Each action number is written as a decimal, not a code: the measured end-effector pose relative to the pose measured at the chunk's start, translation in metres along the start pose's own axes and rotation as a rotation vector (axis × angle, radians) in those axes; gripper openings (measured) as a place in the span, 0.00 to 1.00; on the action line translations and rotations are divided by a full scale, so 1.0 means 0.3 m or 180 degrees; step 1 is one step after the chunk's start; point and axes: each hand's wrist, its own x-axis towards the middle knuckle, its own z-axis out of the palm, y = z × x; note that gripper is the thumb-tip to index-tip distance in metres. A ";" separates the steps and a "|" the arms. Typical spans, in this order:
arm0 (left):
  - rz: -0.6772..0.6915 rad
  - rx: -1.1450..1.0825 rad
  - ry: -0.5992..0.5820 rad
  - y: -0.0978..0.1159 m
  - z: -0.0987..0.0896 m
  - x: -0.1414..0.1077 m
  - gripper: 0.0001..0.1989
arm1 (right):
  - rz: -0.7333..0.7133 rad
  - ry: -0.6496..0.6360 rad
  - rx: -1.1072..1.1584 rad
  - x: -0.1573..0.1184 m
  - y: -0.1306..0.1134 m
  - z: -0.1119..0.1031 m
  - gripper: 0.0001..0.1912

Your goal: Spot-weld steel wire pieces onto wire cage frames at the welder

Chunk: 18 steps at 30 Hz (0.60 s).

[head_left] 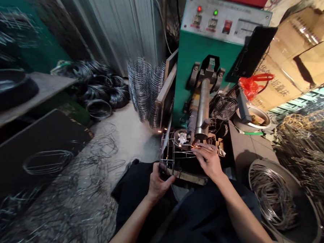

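Observation:
My left hand (160,183) is closed round the lower end of a wire frame (167,154), a small cage of thin shiny metal rods standing upright above my lap. Thin wires run from this frame rightward to the tip of the spot welder (203,109). Right under the welder's thick steel arm, my right hand (208,159) pinches a metal wire at the weld point. Orange sparks (194,146) glow at its fingertips, and a few fly off to the left. The exact end of the pinched wire is hidden by the fingers.
The green machine's panel (227,21) has a red and a green light lit. Stacked wire rings (144,91) stand left of it. Coiled wire (104,86) and loose wires cover the floor. At right are a basin of wire pieces (272,196), a white bucket (266,121) and cardboard boxes (295,59).

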 end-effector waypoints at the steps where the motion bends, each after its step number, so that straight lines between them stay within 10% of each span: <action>1: -0.0015 -0.0014 -0.0028 0.002 -0.001 -0.001 0.24 | 0.0037 0.0034 -0.0007 -0.002 0.001 -0.004 0.10; 18: 0.0075 -0.0356 -0.0357 0.012 -0.003 0.138 0.25 | 0.0459 0.0319 -0.0356 0.027 0.038 -0.009 0.12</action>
